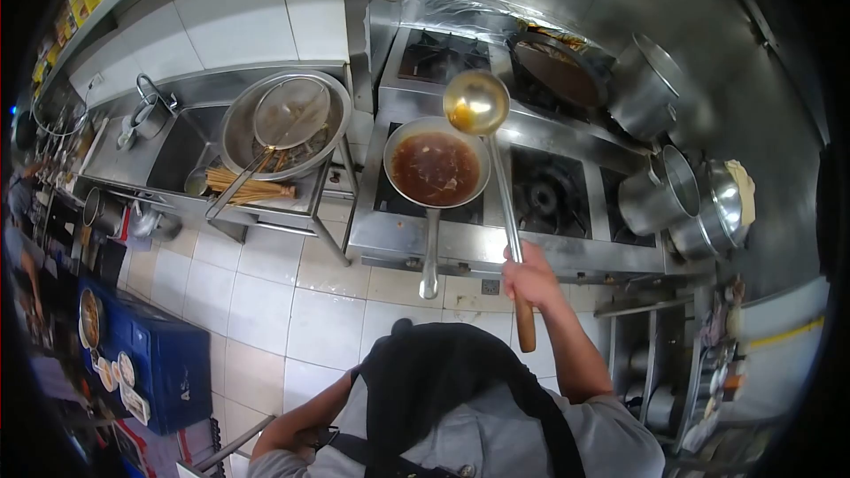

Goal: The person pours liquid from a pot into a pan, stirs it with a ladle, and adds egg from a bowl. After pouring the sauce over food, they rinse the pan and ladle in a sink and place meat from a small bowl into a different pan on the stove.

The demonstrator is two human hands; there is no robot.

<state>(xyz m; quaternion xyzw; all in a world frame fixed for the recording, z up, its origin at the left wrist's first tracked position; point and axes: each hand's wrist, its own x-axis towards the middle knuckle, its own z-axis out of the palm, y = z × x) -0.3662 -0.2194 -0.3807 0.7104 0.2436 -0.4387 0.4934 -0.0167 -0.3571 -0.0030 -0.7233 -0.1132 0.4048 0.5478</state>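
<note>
My right hand (534,276) is closed around the long handle of a metal ladle (478,103), just above its wooden grip end. The ladle's bowl hangs over the far right rim of a frying pan (430,252) and has a little amber liquid in it. Reddish-brown sauce (435,168) with pale bits fills the pan, which sits on a front burner with its handle toward me. My left forearm shows at the lower left, but the hand is hidden behind the dark apron (416,372).
To the left, a strainer (292,112) rests over a large metal bowl (232,137) beside wooden sticks (252,188). A bare burner (542,197), a wide dark pan (560,73) and steel pots (660,190) are at the right. Other people (27,274) stand far left.
</note>
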